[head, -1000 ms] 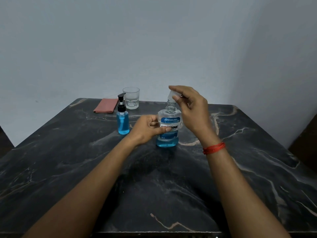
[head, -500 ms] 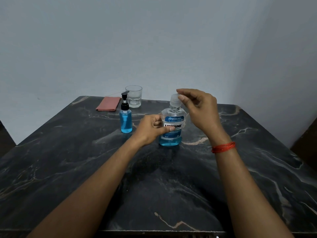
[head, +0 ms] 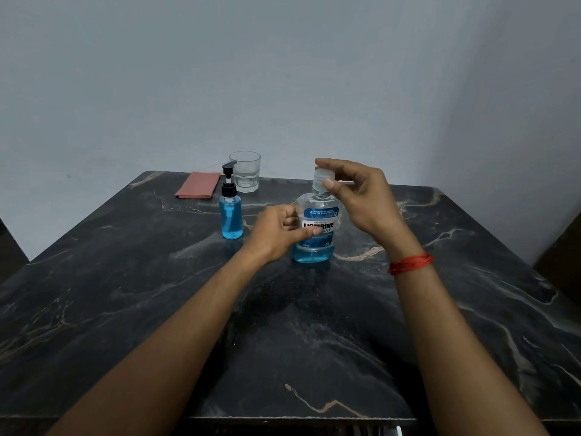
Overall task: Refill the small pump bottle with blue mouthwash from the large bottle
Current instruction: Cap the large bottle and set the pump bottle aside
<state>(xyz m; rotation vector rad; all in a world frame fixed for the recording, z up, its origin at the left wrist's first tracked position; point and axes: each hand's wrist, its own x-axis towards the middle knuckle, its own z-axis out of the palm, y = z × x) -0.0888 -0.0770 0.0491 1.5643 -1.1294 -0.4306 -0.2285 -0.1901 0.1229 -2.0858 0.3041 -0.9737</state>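
- Head view, nearest you: both forearms reach over the dark marbled worktop [head: 283,341] toward 12 o'clock, and a red thread [head: 410,264] circles your right wrist.
- Your left hand [head: 276,231] has its grip clamped on the large bottle [head: 317,215], with the thumb across the label and the fingers curled at its 9 o'clock side. If that hold slackens while you twist, the bottle could spin or tip.
- The large bottle stands upright mid-worktop. It is clear plastic with a blue-and-white label; blue mouthwash [head: 312,254] shows below the label, the shoulder looks clear, and the exact level is hidden.
- Your right hand [head: 361,196] has its grip pinched on the clear cap [head: 323,177] at the neck. I cannot tell whether the cap is threaded on or loose; if loose, it could slip and roll away.
- The pump bottle [head: 231,215] stands upright at 10 o'clock from the large bottle, apart from it. Its black pump is on and blue liquid reaches nearly to the shoulder, so with so little room, expect overflow if you pour fast.
- Farther, at 11 o'clock, stands a glass [head: 245,176]. At its 9 o'clock lies a folded cloth [head: 198,185], a long reach if anything spills.
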